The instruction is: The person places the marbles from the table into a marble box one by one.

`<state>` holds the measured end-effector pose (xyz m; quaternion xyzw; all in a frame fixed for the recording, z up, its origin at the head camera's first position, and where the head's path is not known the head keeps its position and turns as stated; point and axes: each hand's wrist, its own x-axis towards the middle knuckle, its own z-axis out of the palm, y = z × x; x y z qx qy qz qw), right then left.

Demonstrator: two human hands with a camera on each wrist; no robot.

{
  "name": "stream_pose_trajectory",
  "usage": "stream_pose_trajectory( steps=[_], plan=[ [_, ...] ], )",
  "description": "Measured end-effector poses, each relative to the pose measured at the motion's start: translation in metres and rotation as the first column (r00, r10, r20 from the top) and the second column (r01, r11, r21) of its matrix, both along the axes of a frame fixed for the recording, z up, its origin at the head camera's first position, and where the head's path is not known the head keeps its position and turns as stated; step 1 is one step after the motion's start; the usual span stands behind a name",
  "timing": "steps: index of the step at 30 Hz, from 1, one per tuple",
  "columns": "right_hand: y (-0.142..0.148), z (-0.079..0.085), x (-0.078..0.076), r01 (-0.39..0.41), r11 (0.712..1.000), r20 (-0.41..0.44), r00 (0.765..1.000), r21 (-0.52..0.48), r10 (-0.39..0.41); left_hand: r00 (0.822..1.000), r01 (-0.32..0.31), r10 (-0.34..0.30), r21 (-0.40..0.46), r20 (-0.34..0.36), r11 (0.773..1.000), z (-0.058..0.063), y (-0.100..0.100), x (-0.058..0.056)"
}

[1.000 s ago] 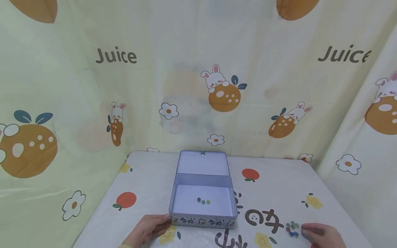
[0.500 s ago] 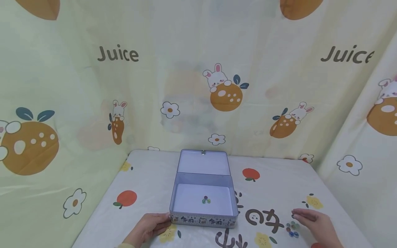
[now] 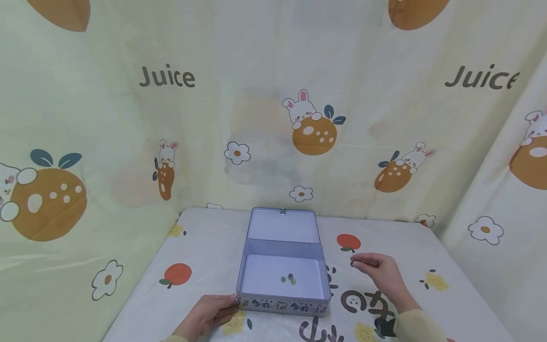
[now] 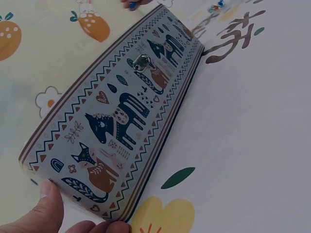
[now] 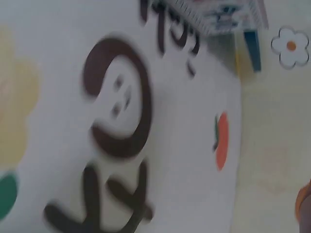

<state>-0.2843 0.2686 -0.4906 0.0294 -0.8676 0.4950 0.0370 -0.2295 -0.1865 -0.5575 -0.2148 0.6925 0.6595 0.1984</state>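
An open tin box (image 3: 284, 304) with printed animals stands mid-table, its lid tipped back. Inside lie three small glass marbles (image 3: 283, 279), close together on the floor of the box. My left hand (image 3: 209, 311) holds the box's front left corner. The left wrist view shows the thumb (image 4: 48, 196) against the end wall and fingertips at the bottom edge. To the right of the box, my right hand (image 3: 380, 275) is raised over the table, pinching a dark bluish marble (image 3: 352, 264) between thumb and fingertips. In the right wrist view only a sliver of that hand shows.
Several loose marbles (image 4: 216, 7) lie on the table right of the box, hidden behind the right forearm in the head view. A printed cloth (image 3: 201, 256) covers the table. Patterned curtains (image 3: 265, 118) close off the back and both sides.
My right hand has picked a marble from the loose group and carried it left and away from me toward the box. The marbles inside have rolled a little. My left hand stays at the corner.
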Motion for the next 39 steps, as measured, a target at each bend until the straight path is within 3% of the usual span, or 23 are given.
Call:
stream_pose_trajectory(
  steps=[10,19,39],
  plan=[
    [-0.071,0.015,-0.03,-0.105,0.994,-0.046,0.994,-0.038,0.103,1.0,-0.01,0.01,0.013,-0.001,1.0,0.001,-0.001,0.0],
    [-0.11,0.006,-0.04,-0.116,0.991,-0.013,0.993,-0.067,0.116,1.0,0.0,0.0,0.012,-0.001,1.0,0.001,-0.001,0.001],
    [-0.111,0.009,-0.036,-0.096,0.994,0.003,0.995,-0.059,0.096,1.0,0.005,-0.005,0.037,-0.008,0.999,-0.001,-0.003,0.0]
  ],
)
